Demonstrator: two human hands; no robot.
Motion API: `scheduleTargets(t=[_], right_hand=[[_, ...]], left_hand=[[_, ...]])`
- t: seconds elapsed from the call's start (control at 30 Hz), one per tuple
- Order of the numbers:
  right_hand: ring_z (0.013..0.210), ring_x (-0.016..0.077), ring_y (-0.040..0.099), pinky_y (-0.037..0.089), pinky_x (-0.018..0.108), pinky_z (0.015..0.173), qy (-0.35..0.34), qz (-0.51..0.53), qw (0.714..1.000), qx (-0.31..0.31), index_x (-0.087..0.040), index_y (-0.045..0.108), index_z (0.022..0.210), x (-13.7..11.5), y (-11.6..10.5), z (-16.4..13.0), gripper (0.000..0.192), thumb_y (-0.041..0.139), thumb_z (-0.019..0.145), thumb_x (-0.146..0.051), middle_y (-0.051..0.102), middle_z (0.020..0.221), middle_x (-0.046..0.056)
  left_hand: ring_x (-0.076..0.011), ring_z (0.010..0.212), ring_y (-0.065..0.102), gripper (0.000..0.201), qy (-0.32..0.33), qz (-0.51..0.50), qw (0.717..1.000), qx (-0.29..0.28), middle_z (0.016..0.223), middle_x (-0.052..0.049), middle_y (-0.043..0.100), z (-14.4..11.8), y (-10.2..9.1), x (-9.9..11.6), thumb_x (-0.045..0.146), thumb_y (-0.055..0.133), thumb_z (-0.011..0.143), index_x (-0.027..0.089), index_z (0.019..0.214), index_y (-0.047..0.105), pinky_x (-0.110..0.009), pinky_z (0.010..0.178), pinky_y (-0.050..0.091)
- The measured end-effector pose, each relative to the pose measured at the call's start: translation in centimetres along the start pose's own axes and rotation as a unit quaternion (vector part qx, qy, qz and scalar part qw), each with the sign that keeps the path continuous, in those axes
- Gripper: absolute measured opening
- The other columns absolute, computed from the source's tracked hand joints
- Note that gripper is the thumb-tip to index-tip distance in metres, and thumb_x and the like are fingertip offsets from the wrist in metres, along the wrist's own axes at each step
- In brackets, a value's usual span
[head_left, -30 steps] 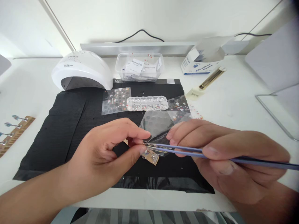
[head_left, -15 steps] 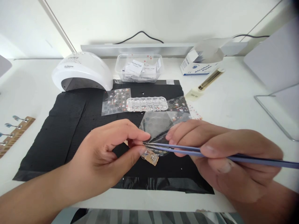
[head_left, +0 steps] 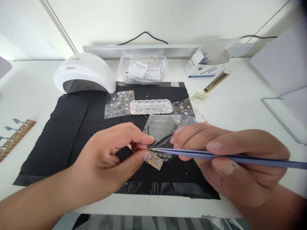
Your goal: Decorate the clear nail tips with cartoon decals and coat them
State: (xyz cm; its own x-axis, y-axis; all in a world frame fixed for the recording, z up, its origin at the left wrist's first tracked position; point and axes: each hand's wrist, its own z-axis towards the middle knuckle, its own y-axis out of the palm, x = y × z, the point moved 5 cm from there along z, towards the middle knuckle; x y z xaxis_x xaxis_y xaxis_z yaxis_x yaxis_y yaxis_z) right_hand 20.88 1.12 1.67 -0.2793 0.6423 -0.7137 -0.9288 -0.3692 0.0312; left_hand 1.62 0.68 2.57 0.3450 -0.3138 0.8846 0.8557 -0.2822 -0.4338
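Note:
My right hand [head_left: 237,163] grips a pair of blue tweezers [head_left: 196,154] between thumb and fingers, their arms pressed together. The thin metal tips reach into the gap between the thumb and forefinger of my left hand [head_left: 115,156]. The fingers of that hand curl closed around a small wooden nail-tip stand [head_left: 157,162]. One end of the stand, with shiny bits on it, sticks out below my left thumb. What lies right at the tweezer tips is too small to make out. Beyond my hands, a clear sheet [head_left: 160,126] lies partly behind my right fingers.
A black mat [head_left: 64,134] covers the white table. On it are a clear case of rhinestones [head_left: 151,111] and a sticker sheet [head_left: 119,103]. Behind stand a white nail lamp [head_left: 83,70], a plastic tub [head_left: 144,80], an alcohol-pad box [head_left: 207,62] and a gold-capped bottle [head_left: 211,88].
The tweezers' arms have been squeezed together; before, a gap showed between them. My left hand and the stand have hardly moved.

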Motion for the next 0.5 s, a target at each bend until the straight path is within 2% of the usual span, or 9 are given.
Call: scheduleTargets(t=[0.17, 0.33, 0.4, 0.43, 0.5], right_hand=[[0.068, 0.0228, 0.069, 0.060, 0.047, 0.066, 0.021, 0.005, 1.000, 0.010, -0.019, 0.071, 0.108, 0.4, -0.1, 0.2, 0.023, 0.059, 0.089, -0.013, 0.073, 0.077, 0.008], [0.072, 0.0237, 0.070, 0.058, 0.049, 0.076, 0.028, 0.008, 1.000, -0.002, -0.020, 0.070, 0.105, 0.6, -0.1, 0.4, 0.021, 0.060, 0.088, -0.016, 0.074, 0.077, 0.008], [0.072, 0.0242, 0.070, 0.058, 0.048, 0.074, 0.052, 0.005, 0.999, 0.016, -0.020, 0.071, 0.101, 1.0, -0.1, 0.6, 0.018, 0.059, 0.088, -0.016, 0.074, 0.075, 0.008], [0.069, 0.0241, 0.070, 0.058, 0.046, 0.069, 0.023, 0.017, 0.999, 0.017, -0.020, 0.071, 0.100, 0.8, 0.0, 0.8, 0.018, 0.061, 0.086, -0.016, 0.074, 0.072, 0.007], [0.065, 0.0230, 0.070, 0.057, 0.043, 0.063, 0.017, 0.030, 0.999, 0.038, -0.019, 0.071, 0.098, 0.9, -0.1, 1.0, 0.017, 0.061, 0.085, -0.015, 0.073, 0.068, 0.006]], left_hand=[[-0.0120, 0.076, 0.062, 0.022, -0.012, -0.034, 0.999, -0.004, 0.085, -0.001, 0.066, 0.0, 0.0, -0.4, 0.011, 0.067, 0.083, 0.022, 0.102, 0.068, -0.024, 0.066, 0.052], [-0.0116, 0.079, 0.062, 0.029, -0.009, -0.053, 0.999, -0.005, 0.088, -0.001, 0.064, 0.1, 0.0, -0.7, 0.008, 0.068, 0.082, 0.022, 0.106, 0.068, -0.024, 0.071, 0.054], [-0.0117, 0.079, 0.062, 0.027, -0.007, -0.051, 0.999, 0.004, 0.089, -0.001, 0.065, 0.3, -0.1, -1.0, 0.009, 0.068, 0.081, 0.022, 0.106, 0.069, -0.023, 0.069, 0.055], [-0.0119, 0.078, 0.063, 0.026, -0.008, -0.045, 0.999, 0.013, 0.090, -0.002, 0.066, 0.4, -0.2, -1.2, 0.010, 0.069, 0.081, 0.021, 0.105, 0.069, -0.023, 0.069, 0.055], [-0.0125, 0.077, 0.064, 0.024, -0.024, -0.021, 0.999, 0.041, 0.089, -0.003, 0.067, 0.8, -0.8, -1.9, 0.014, 0.070, 0.081, 0.019, 0.104, 0.070, -0.024, 0.068, 0.055]])
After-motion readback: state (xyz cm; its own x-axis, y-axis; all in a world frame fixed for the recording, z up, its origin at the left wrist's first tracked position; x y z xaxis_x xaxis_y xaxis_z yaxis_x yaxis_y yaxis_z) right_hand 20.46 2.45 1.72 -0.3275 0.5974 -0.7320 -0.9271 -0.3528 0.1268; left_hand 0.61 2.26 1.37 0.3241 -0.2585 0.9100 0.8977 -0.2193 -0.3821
